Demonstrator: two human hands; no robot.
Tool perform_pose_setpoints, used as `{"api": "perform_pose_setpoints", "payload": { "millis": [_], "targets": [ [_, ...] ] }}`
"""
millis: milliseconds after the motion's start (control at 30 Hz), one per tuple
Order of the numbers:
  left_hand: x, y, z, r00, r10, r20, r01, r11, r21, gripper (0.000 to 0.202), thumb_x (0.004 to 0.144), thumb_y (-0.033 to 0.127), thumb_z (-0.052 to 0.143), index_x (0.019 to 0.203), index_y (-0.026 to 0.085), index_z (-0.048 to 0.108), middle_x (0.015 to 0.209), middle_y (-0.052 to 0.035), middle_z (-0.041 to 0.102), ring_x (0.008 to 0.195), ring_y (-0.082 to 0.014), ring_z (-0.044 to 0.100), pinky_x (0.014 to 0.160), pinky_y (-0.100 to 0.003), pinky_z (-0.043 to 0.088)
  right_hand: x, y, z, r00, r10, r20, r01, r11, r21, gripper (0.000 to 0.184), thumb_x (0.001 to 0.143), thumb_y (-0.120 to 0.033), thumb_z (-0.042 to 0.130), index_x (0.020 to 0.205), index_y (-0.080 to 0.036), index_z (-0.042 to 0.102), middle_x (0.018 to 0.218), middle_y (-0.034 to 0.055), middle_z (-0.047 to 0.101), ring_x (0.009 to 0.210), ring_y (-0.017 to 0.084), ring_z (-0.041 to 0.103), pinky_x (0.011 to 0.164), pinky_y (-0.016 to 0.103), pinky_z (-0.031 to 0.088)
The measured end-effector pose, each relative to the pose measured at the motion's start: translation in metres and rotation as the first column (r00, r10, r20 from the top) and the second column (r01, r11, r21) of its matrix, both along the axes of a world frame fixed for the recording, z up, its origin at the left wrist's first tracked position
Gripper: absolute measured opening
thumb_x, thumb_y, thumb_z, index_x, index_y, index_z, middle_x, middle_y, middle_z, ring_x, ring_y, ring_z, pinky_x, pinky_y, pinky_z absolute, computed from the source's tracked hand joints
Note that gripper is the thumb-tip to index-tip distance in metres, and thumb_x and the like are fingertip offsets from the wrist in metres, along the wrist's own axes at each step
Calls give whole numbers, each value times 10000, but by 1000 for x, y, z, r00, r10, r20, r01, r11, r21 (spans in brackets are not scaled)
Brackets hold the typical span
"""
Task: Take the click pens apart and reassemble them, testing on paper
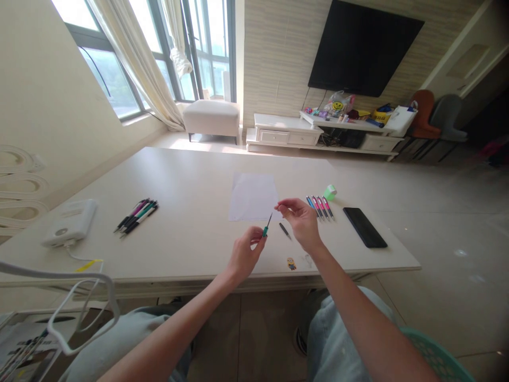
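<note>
From my remote view, a green basket [437, 353] sits nearest, at the right edge; I cannot make out anything inside it. At the near edge of the bench [191, 212] lies a small yellow-and-blue figure [291, 263].

Just beyond, the left hand [247, 252] pinches a green pen piece [265, 232] between thumb and fingers, held over the bench's near side, its thin dark rod [270, 218] tilted up to the right. The right hand [302, 220] has thumb and finger pressed together just beside the rod's tip; whatever might be between them is too small for me to tell. For work this fine, I'd want the left wrist braced on the bench and a light grip low on the green part. I'd bring the right fingertips along the rod's line rather than across it, since a sideways push could bend it. Working low over the paper [252, 193], farther back, would make a dropped bit easier to spot. The loose dark pen part [285, 231] lies under the gap between the hands, so I'd mind knocking it.

Far off, a plastic bag [340, 103] stands bulging on the low cabinet [278, 122], its contents unclear to me. The drawers [274, 137] are closed.
</note>
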State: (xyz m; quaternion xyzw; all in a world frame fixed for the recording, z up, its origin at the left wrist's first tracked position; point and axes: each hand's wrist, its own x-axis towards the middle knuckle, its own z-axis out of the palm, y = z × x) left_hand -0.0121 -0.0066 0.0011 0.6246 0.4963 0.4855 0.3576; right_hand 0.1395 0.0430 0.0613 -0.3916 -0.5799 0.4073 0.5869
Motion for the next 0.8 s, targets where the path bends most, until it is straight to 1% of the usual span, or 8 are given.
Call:
{"api": "perform_pose_setpoints", "payload": {
  "millis": [200,367,567,733,800],
  "targets": [
    [0,0,-1,1000,0,-6,0,1000,-11,139,806,320,564,890,209,558,860,-23,692,789,-154,671,776,-319,560,1,-4,4,999,-5,37,4,1000,19,185,740,-353,671,839,-197,674,800,44,709,806,202,674,718,332,543],
    [0,1,-2,1000,-8,-2,8,1000,0,136,812,314,557,896,207,562,868,-24,687,795,-150,667,782,-316,556,-1,-7,6,997,7,82,-11,999,51,153,761,-325,655,843,-202,692,820,42,715,811,199,676,760,338,535],
    [0,0,-2,1000,-22,-9,22,1000,1,124,824,298,542,908,208,558,881,-22,678,799,-144,663,782,-311,553,-3,-7,6,993,8,114,-13,999,44,152,770,-323,643,853,-207,696,821,39,718,816,198,675,750,327,528],
    [0,0,-1,1000,-16,-9,16,1000,10,109,832,282,537,910,208,555,883,-20,677,798,-141,662,782,-308,555,-3,-8,4,981,27,192,-32,999,23,172,766,-340,642,851,-203,700,846,49,714,811,193,664,728,306,513],
    [0,0,-1,1000,-14,-9,14,1000,16,109,834,274,537,917,206,555,892,-21,678,802,-138,660,786,-305,554,-5,-10,1,974,23,225,-30,999,26,195,753,-334,653,892,-203,696,838,48,707,799,183,655,721,299,506]
  ]
}}
